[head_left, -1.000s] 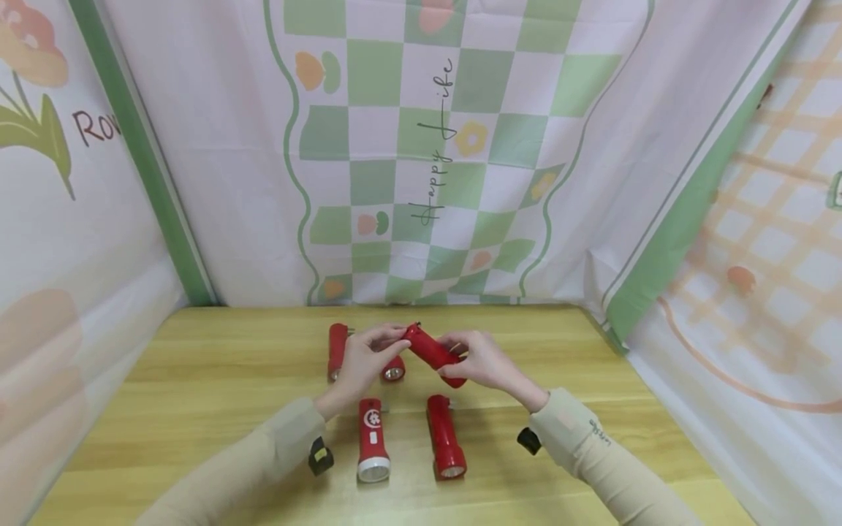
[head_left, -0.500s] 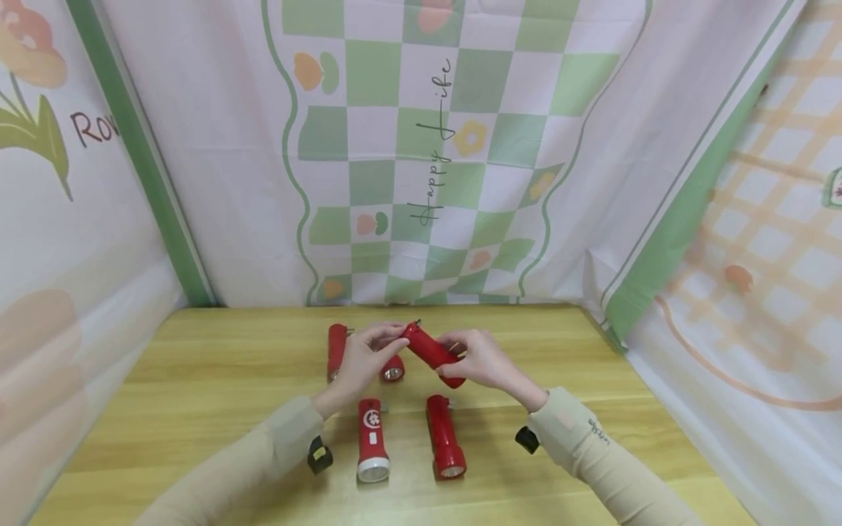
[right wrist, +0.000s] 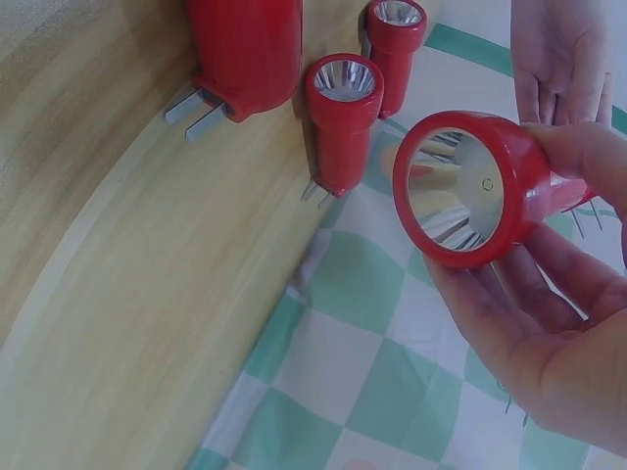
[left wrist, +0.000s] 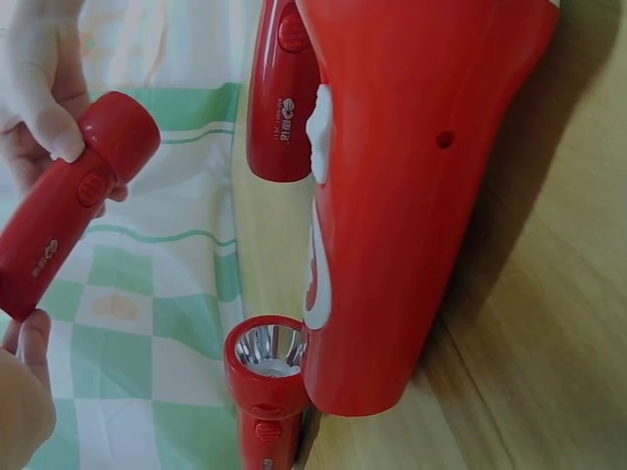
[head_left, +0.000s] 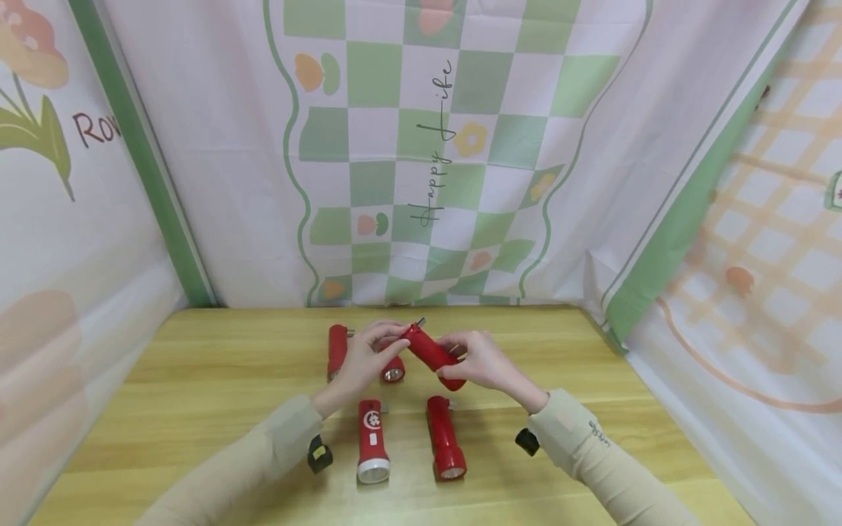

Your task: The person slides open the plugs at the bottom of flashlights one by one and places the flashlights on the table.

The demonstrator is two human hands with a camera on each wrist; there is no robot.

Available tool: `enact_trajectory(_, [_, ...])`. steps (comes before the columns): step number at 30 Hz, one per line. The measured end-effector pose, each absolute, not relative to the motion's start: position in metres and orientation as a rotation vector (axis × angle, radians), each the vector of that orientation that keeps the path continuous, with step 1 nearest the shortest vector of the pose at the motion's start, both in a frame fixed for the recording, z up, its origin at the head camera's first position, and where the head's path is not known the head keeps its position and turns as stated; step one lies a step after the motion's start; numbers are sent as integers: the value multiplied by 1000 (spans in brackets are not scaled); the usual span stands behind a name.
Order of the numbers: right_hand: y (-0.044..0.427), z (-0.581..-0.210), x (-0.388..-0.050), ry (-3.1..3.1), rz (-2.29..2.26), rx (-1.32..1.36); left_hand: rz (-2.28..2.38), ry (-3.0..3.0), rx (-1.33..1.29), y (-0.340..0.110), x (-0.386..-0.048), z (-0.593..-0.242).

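A red flashlight (head_left: 430, 348) is held tilted above the table between both hands. My right hand (head_left: 483, 360) grips it around its wide lamp end, and the round reflector (right wrist: 458, 191) shows in the right wrist view. At the narrow tail end, my left hand (head_left: 365, 358) pinches it between thumb and fingers. Metal plug prongs (head_left: 422, 321) stick out from that tail. In the left wrist view, the side of the held flashlight (left wrist: 59, 211) shows a ribbed switch (left wrist: 94, 188) and a white logo.
On the wooden table (head_left: 217, 409) lie a red flashlight with a white rim (head_left: 373, 446), a plain red one (head_left: 447, 442), and two more behind the left hand, a left one (head_left: 337, 349) and a partly hidden one (head_left: 392, 369). A patterned cloth (head_left: 421, 161) hangs behind the table.
The plug prongs on the held flashlight's tail stand out farther than before. Both hands keep almost the same place, and the flashlights on the table have not moved.
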State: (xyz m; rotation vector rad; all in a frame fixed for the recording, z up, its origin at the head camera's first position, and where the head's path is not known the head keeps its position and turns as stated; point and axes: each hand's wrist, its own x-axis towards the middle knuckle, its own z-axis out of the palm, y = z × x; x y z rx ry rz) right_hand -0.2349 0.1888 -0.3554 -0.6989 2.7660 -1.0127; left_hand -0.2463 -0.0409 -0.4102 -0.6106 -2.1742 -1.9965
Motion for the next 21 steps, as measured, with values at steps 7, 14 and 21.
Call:
enact_trajectory(7, [189,-357,-235,2770,-1029,-693,-1972,-2132,-656,-39,-248,-412])
enact_trajectory(14, [188,-360,-235,2781,-1047,-677,-1950,-2126,-654,-39,-248,-412])
enact_trajectory(21, [187,-361,-235,2775,-1052,-647,-1921,-2186,-630,-38,-250,-411])
